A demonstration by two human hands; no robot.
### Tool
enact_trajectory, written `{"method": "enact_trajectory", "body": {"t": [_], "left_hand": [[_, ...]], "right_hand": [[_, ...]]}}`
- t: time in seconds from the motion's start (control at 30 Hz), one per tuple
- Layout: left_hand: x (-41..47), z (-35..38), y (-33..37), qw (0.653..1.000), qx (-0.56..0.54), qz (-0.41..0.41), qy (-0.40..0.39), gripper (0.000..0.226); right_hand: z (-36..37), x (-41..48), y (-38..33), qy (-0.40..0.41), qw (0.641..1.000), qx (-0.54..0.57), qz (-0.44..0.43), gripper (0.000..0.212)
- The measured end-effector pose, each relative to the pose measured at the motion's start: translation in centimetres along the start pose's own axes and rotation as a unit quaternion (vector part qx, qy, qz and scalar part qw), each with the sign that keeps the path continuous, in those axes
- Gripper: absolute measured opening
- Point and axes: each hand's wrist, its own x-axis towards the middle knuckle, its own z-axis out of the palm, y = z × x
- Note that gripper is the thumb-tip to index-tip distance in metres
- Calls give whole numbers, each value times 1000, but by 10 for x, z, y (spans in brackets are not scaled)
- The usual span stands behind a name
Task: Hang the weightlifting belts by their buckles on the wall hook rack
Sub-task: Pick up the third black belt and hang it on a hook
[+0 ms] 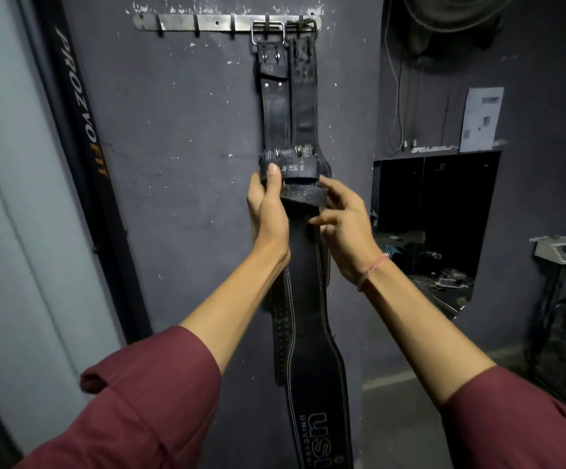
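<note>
While two belts [288,96] hang by their buckles from the hook rack [207,22], the left hand [268,204] grips a third belt [308,299] near its buckle end (thumb pressed on top); the right hand [345,225] pinches its strap loosely, fingers spread.

Maroon sleeves [153,401] are rolled up past both elbows, forearms bare; a thin pink thread [371,270] circles the right wrist.

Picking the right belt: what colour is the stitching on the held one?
White, on the black belt; head view.
</note>
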Motion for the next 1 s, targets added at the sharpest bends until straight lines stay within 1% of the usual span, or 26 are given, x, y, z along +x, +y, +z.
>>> {"method": "enact_trajectory", "body": {"t": [0.1,0.13,0.2,0.23,0.3,0.37,0.4,0.47,0.57,0.6,0.63,0.7,0.77,0.83,0.9,1.0], "left_hand": [[-5,1,-5,999,31,3,19,21],[-8,2,-5,999,36,4,18,21],[-9,2,-3,999,43,11,2,26],[-9,2,-2,999,48,16,-8,30],[-12,1,2,998,62,21,-22,43],[-14,-3,-1,996,79,24,-26,55],[-16,-5,-4,995,91,33,-26,55],[-19,-9,-8,992,112,51,-34,50],[-20,-13,-12,991,113,54,-51,47],[-20,-15,-13,991,109,53,-56,46],[-20,-17,-15,991,105,51,-61,45],[-21,-20,-17,992,95,52,-69,43],[-24,-22,-16,993,82,61,-60,44],[-25,-22,-17,994,67,71,-41,46],[-25,-24,-20,993,71,84,-31,39],[-24,-27,-22,989,109,100,-14,31]], "right_hand": [[9,4,-16,-8,1000,29,5,55],[11,2,-16,-16,999,45,7,51],[10,0,-13,-11,997,70,17,43],[8,2,-12,1,997,67,22,42],[9,8,-12,31,999,28,26,46],[11,17,-10,76,995,-61,31,56],[12,21,-7,88,989,-114,29,61],[15,24,-2,103,980,-166,25,58],[18,19,-1,102,978,-182,-1,37],[17,19,2,94,978,-188,-8,34],[17,18,2,89,976,-198,-14,35],[19,18,6,96,973,-207,-19,45],[21,18,10,100,973,-202,-42,47],[22,15,13,99,976,-184,-66,44],[24,10,14,100,975,-179,-83,41],[26,9,18,91,967,-222,-85,27]]}}
